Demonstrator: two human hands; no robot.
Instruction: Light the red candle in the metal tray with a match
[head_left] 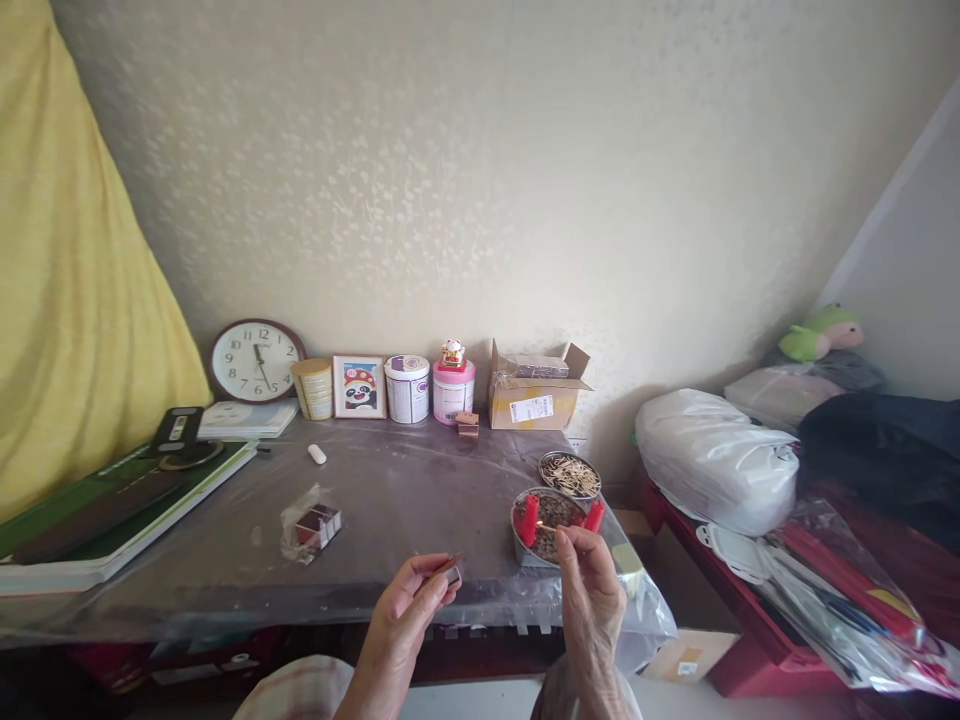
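Observation:
My left hand [411, 605] grips a small matchbox [452, 575] above the table's front edge. Between thumb and fingertips, my right hand [589, 585] pinches a thin match [549, 529], whose tip looks lit. That tip is beside a red candle [530, 520] standing in a round tin [531, 558] filled with dark, grainy stuff. A second red candle [594, 516] rises from the tin's right side, partly behind my right hand. Just behind, a round dish [546, 478] holds many matchsticks [574, 474]. I cannot make out a flame on either candle.
Plastic sheeting covers the table [420, 490]. A wrapped pack of matchboxes [316, 527] lies left. Along the wall stand a clock [256, 362], a framed picture [360, 387], canisters [409, 390] and an open carton [536, 400]. White plastic bags [712, 455] are piled at right.

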